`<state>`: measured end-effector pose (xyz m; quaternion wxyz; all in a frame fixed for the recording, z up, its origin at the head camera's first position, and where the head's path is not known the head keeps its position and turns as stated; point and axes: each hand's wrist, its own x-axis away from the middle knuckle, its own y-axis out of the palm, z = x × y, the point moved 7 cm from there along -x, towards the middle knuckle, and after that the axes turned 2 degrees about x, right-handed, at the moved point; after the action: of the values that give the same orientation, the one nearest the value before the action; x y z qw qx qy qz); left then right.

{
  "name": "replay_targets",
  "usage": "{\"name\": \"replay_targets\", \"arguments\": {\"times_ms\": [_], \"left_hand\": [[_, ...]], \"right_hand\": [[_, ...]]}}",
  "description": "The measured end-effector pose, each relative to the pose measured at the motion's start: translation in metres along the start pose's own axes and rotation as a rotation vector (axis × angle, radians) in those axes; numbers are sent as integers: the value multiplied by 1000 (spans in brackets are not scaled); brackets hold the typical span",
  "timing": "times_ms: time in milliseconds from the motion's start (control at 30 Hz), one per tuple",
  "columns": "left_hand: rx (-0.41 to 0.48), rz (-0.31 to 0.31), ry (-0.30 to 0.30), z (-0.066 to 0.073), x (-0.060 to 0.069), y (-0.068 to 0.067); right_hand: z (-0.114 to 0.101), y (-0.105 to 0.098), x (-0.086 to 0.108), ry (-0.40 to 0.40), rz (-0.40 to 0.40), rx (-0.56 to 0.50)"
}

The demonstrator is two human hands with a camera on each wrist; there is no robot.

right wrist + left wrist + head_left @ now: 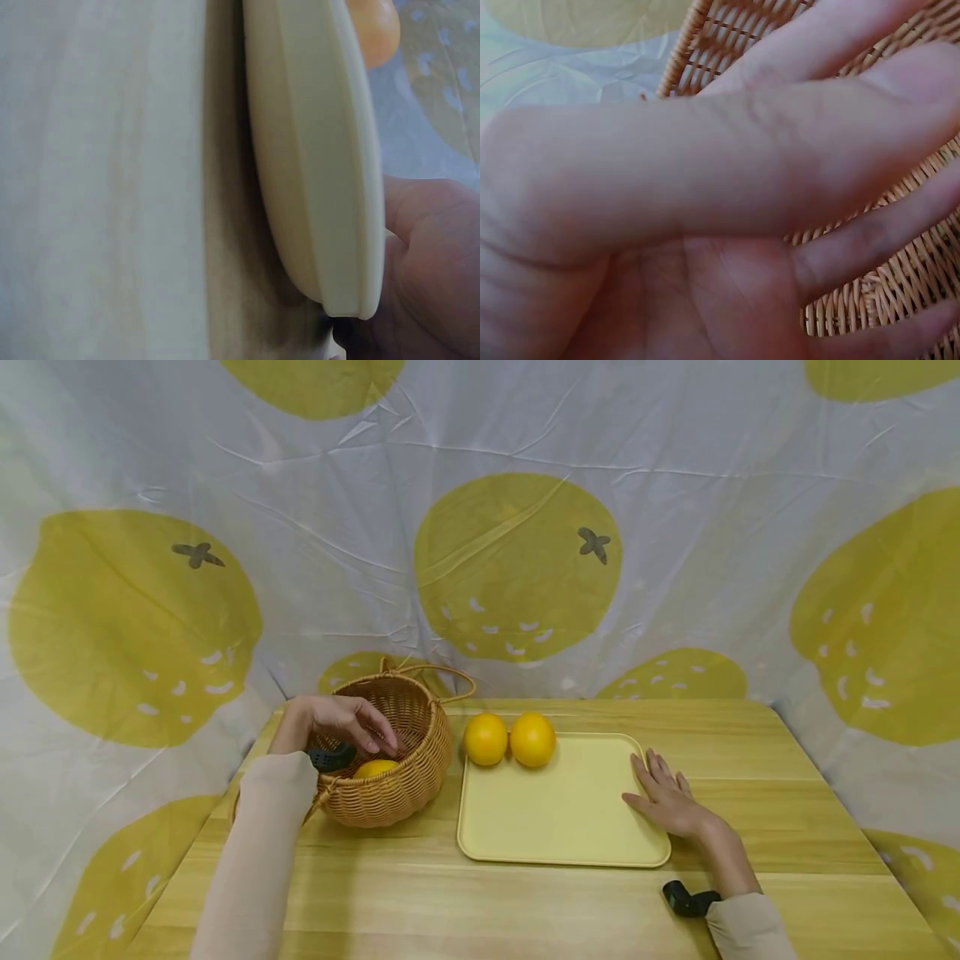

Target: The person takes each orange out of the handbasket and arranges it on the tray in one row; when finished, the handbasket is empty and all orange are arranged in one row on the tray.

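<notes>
My left hand (358, 724) reaches into the mouth of a round wicker basket (405, 793), its fingers loosely bent. The left wrist view shows the thumb and fingers apart with nothing between them, woven wicker behind. Below the fingertips, part of an orange (375, 769) shows inside the basket; the rim hides the rest. Two more oranges, a left one (486, 739) and a right one (532, 740), sit side by side at the far left corner of a pale yellow tray (562, 814). At the tray's right edge my right hand (670, 802) lies with fingers extended, thumb over the rim.
The wooden table (780, 810) extends to the right of the tray and in front of it. A thin basket handle (457, 689) sticks out towards the back right. Behind the table hangs a white cloth (690, 552) printed with large yellow fruit.
</notes>
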<state>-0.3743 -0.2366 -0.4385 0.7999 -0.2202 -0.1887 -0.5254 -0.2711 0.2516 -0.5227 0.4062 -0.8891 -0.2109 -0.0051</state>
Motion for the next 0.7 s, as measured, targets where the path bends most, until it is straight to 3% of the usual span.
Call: {"name": "replay_targets", "arguments": {"times_ms": [133, 267, 467, 700], "left_hand": [[1, -86, -7, 0, -2, 5], [-11, -137, -54, -2, -7, 9], [-5, -146, -116, -6, -11, 12], [27, -162, -131, -8, -14, 13]], "right_hand": [[-1, 0, 0, 9, -6, 11], [-2, 0, 0, 12, -14, 11], [-2, -1, 1, 10, -10, 9], [-4, -1, 1, 2, -7, 10]]}}
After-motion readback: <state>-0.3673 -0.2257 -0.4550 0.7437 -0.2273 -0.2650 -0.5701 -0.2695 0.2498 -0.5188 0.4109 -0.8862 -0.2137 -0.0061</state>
